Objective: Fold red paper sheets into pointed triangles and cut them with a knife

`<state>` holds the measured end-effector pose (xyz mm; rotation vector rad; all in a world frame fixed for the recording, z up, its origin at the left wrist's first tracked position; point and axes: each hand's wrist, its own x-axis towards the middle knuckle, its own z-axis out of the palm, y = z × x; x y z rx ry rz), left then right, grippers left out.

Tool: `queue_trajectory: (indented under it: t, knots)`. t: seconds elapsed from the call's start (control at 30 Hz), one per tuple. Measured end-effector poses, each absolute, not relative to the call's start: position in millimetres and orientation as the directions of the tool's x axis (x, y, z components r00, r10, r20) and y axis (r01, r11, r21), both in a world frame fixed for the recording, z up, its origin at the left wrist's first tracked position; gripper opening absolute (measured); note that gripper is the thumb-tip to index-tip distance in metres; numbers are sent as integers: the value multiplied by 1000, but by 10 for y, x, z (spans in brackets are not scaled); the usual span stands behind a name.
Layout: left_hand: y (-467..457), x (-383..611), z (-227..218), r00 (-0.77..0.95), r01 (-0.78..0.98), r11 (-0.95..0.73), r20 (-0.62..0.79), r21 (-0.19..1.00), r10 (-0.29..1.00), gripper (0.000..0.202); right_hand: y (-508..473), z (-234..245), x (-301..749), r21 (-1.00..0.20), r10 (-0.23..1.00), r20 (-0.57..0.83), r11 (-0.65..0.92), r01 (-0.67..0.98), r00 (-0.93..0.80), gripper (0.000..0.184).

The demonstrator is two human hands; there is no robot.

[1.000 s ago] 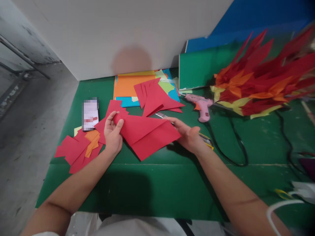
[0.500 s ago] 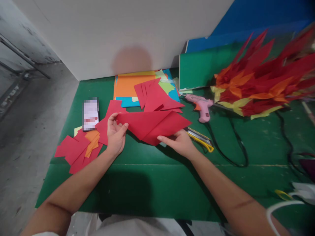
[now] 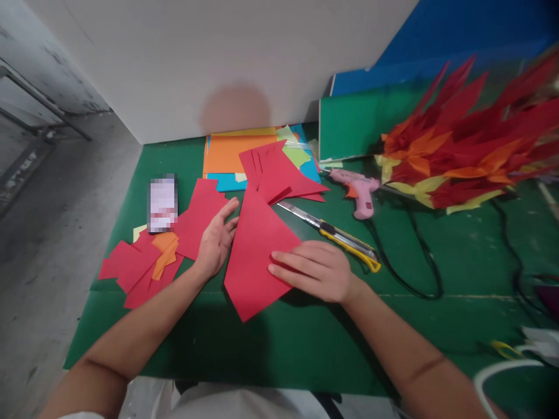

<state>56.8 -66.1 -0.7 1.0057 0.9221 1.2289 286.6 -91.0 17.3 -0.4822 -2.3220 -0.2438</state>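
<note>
A folded red paper (image 3: 257,250) slants over the green table, its broad pointed end toward me. My right hand (image 3: 321,270) is closed on its right edge, fingers lying on top; the thumb is hidden. Beside the paper's left edge, my left hand (image 3: 216,238) is open with fingers stretched out and nothing in it. Beyond the held sheet lies a stack of cut red paper pieces (image 3: 275,171). A yellow utility knife (image 3: 332,230), its blade out, rests to the right of the paper.
Left of my hands are a phone (image 3: 162,203), red pieces (image 3: 140,262) and small orange pieces (image 3: 166,253). A pink glue gun (image 3: 360,189) with a black cord lies to the right, near a flame-shaped paper piece (image 3: 463,145). A white board (image 3: 244,64) stands behind colored sheets (image 3: 240,154).
The red paper has turned from lying crosswise to pointing away from me. My left hand has let go of it, and my right hand has shifted on top of its right edge.
</note>
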Motion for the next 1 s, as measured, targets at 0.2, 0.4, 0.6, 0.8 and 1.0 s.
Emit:
queue_trajectory:
  t: [0.2,0.4,0.6,0.8,1.0]
  knots:
    - [-622,515,-111,116,-96,-119,130,988,985,31,-870,186,2818,-32,326,576,925,377,-750,22]
    - [-663,524,-89,264,293,-399,327,869,907,16,-801,118,2847,-212,424,371,905,370,-826,39]
    - [-644,515,-106,261,373,-519,450,769,854,24,-759,33,2897,-274,480,342,873,403,-808,34]
    - [-594,513,-200,416,506,-589,420,630,807,42,-719,16,2935,-284,515,369,855,433,-774,33]
    - [-663,523,-120,407,641,-559,384,526,829,48,-709,22,2966,-332,544,359,834,441,-759,35]
